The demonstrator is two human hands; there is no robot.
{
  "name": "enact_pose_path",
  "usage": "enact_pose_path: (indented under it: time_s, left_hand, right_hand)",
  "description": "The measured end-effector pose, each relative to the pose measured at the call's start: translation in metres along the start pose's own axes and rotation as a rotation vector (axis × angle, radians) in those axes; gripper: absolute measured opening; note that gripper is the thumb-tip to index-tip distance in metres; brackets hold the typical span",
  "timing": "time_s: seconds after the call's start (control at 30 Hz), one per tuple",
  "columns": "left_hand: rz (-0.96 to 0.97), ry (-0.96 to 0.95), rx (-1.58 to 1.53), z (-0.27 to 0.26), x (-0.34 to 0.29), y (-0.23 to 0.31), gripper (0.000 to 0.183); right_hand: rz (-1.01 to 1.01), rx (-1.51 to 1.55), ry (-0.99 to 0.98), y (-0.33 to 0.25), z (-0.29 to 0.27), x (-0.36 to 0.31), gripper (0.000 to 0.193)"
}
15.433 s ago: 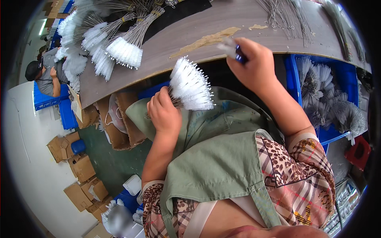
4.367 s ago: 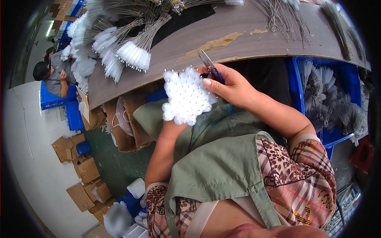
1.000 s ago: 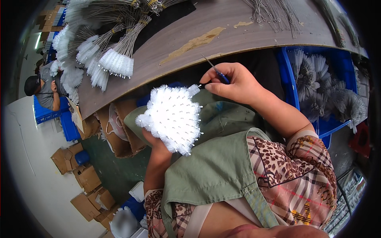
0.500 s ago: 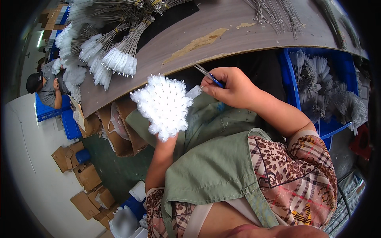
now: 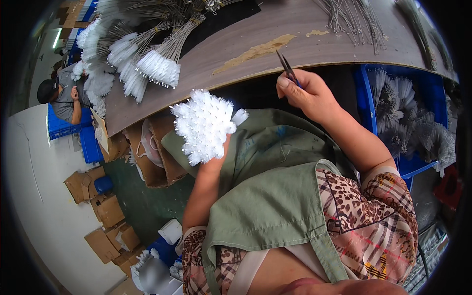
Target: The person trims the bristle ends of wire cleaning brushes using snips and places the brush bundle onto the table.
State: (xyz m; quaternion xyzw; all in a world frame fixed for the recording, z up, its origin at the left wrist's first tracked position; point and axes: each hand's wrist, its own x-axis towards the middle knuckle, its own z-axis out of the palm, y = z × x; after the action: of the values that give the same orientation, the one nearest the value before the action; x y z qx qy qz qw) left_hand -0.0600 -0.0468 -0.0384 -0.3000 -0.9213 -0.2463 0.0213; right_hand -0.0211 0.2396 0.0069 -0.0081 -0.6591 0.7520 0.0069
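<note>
A thick bunch of white bristle brushes (image 5: 201,127) fans out with the brush tips toward me. My left hand (image 5: 219,156) holds it from behind, and the bristles hide nearly all of its fingers. One brush (image 5: 240,117) sticks out from the bunch's right side. Farther right, near the table edge, my right hand (image 5: 309,93) is closed around small blue-handled snips (image 5: 289,69), their dark pointed blades aimed up and away. A gap separates this hand from the brushes.
Bundles of white wire-handled brushes (image 5: 160,66) lie on the table (image 5: 236,37) at the far left. Loose looped wires (image 5: 351,19) rest at the back right. A blue crate (image 5: 365,98) of brushes stands right. Cardboard boxes (image 5: 164,160) are left; a co-worker (image 5: 66,93) sits beyond.
My right hand has moved away from the bunch, up and to the right, with the snips. The brush it was touching now stands out at the bunch's side.
</note>
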Motion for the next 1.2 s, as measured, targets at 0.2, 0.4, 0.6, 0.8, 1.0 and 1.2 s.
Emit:
enact_pose_path:
  time_s: [0.2,0.4,0.6,0.8,1.0,1.2]
  left_hand:
    - [0.116,0.136,0.066,0.005,0.006,-0.003,0.048]
    - [0.094,-0.208,0.889,-0.013,0.027,0.026,0.047]
    - [-0.306,0.132,-0.905,0.009,0.012,-0.011,0.027]
    - [0.115,-0.126,0.327,0.005,0.02,-0.005,0.051]
    - [0.042,-0.192,0.098,0.004,0.018,-0.005,0.046]
    - [-0.015,-0.268,-0.122,0.003,0.013,-0.005,0.043]
  right_hand:
    - [0.127,0.065,-0.152,0.008,0.023,-0.013,0.02]
    - [0.247,0.097,-0.209,0.007,0.029,-0.018,0.02]
    - [0.3,0.225,-0.249,0.006,0.031,-0.02,0.022]
    - [0.244,0.145,-0.137,0.005,0.032,-0.024,0.011]
    - [0.187,0.096,-0.088,0.009,0.037,-0.026,0.009]
    - [0.202,-0.126,-0.003,0.008,0.042,-0.022,0.018]
